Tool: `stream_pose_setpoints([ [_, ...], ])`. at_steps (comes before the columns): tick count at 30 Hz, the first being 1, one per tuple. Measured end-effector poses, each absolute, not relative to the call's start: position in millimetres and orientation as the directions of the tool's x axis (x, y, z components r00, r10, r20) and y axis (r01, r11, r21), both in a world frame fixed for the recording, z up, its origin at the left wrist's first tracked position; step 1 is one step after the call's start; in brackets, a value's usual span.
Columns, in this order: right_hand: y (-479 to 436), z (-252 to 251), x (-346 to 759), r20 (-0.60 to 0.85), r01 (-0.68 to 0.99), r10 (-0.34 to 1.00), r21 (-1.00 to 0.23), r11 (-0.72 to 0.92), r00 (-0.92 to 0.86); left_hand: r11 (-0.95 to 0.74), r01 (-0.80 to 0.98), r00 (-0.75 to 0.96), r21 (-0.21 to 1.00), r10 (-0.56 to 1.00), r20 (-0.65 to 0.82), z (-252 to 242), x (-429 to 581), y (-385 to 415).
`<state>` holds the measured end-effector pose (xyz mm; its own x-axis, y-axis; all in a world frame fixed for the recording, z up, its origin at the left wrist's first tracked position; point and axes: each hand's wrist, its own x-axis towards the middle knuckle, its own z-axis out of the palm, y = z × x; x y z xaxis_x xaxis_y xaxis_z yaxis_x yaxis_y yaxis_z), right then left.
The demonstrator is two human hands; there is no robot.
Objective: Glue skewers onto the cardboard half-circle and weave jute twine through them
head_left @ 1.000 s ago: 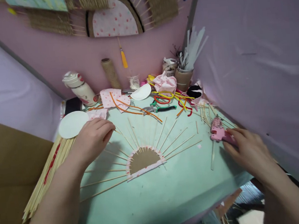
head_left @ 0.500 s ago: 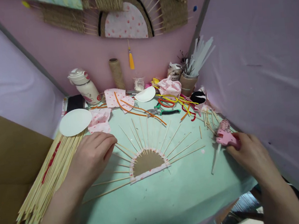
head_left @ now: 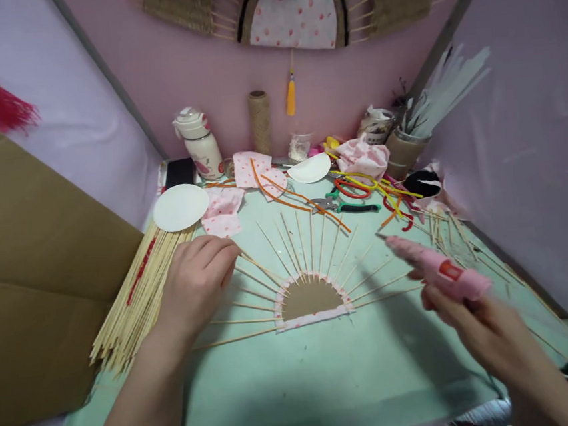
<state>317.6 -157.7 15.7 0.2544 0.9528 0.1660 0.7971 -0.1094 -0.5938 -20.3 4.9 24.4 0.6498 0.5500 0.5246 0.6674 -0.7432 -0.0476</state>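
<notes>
My right hand (head_left: 468,319) grips a pink glue gun (head_left: 434,267), raised over the right of the table with its nozzle pointing up and left. My left hand (head_left: 198,275) is closed on the outer end of a bamboo stick (head_left: 259,265), left of the half-round cardboard piece (head_left: 312,297). That piece lies flat, edged in pink-dotted cloth. Thin bamboo sticks fan out from its curved edge, their inner ends resting on the rim. The fingertips of my left hand are partly hidden.
A bundle of bamboo sticks (head_left: 136,294) lies at left under a white disc (head_left: 182,207), beside a cardboard sheet (head_left: 34,277). Behind are pliers (head_left: 358,207), a bottle (head_left: 201,147), a twine roll (head_left: 260,121) and cloth (head_left: 223,211). Loose sticks (head_left: 449,230) lie at right.
My right hand has lifted the glue gun off the table and turned its nozzle toward the fan of sticks. My left hand stays at the stick's end. The camera view has shifted.
</notes>
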Motion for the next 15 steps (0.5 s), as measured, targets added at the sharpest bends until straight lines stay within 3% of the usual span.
stream_pose_setpoints([
  [2,-155,18,293,0.058,0.664,0.992,-0.747,-0.029,0.108,-0.727,0.685,0.643,-0.052,0.569,0.513,25,-24,4],
  [4,-155,18,274,-0.004,0.592,0.999,-0.805,-0.025,0.037,-0.715,0.697,0.633,-0.047,0.584,0.508,26,-28,4],
  [15,-146,2,243,-0.044,0.679,0.999,-0.734,-0.027,-0.008,-0.691,0.717,0.559,0.091,0.648,0.518,25,-47,11],
])
